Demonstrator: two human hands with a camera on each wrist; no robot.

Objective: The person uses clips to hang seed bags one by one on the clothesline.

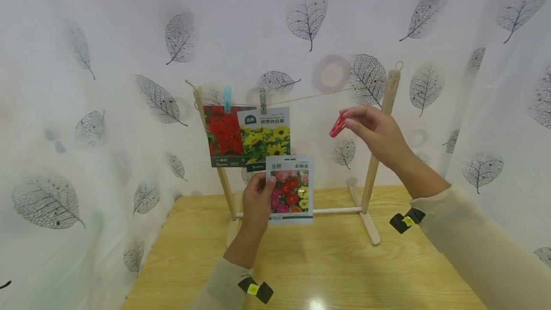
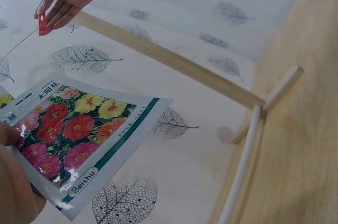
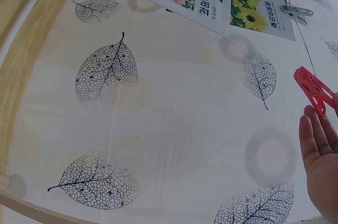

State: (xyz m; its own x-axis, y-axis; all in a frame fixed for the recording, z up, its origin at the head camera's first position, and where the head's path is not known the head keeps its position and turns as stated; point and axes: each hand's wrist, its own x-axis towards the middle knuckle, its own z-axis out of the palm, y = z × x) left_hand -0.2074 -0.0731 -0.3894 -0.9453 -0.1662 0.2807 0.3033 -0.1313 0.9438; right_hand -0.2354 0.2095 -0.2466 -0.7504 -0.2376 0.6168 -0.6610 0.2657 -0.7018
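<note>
My left hand (image 1: 258, 200) pinches the left edge of a white seed packet (image 1: 290, 190) printed with red, pink and yellow flowers. In the left wrist view that packet (image 2: 79, 134) fills the lower left, partly covered by the thumb. My right hand (image 1: 379, 133) pinches a red clothespin (image 1: 337, 124) to the right, apart from the packet. Behind, a red-flower packet (image 1: 225, 133) and a yellow-flower packet (image 1: 267, 138) hang side by side, slightly overlapping. A light blue clothespin (image 1: 227, 99) and a grey clothespin (image 1: 263, 100) hold them on a thin string (image 1: 318, 95).
The string runs between two upright posts of a wooden stand (image 1: 380, 142) with a white lower bar (image 1: 337, 210). It stands on a wood-grain table (image 1: 327, 262). A white curtain (image 1: 241, 23) with leaf prints hangs behind and at both sides.
</note>
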